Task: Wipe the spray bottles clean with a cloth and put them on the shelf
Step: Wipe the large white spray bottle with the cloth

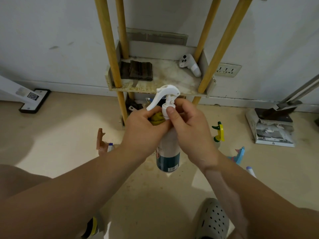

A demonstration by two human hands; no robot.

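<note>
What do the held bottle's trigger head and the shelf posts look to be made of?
The trigger head looks like white moulded plastic with a smooth, slightly glossy finish. The shelf posts look like round wood or bamboo poles, yellowish and matte; which one is unclear.

Dim indoor light, soft blur, bowed edges
</note>
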